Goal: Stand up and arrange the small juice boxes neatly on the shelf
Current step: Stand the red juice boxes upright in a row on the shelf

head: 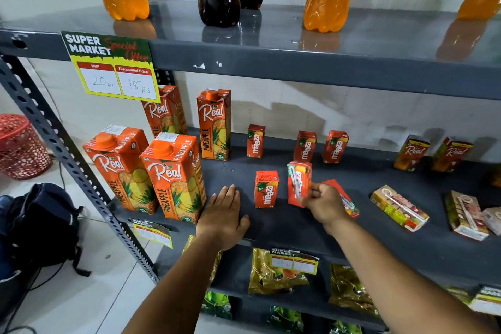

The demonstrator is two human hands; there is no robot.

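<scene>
A grey shelf [271, 222] is seen; the left hand [222, 214] lies flat, released. Just ahead of the right hand [325, 206], a light, stiff juice box [298, 183] is pinched by its sides; a squeeze would likely dent it.

both bare forearms rise from the lower edge of the frame toward its middle. the left hand [222, 214] lies flat, palm down, fingers straight and close together pointing up the picture, thumb spread to the right, wrist level. the right arm enters from the lower right corner and slants up-left; the right hand [324, 205] sits just right of centre, back of the hand facing the camera, fingers curled and pinched at their tips, slightly blurred.
</scene>
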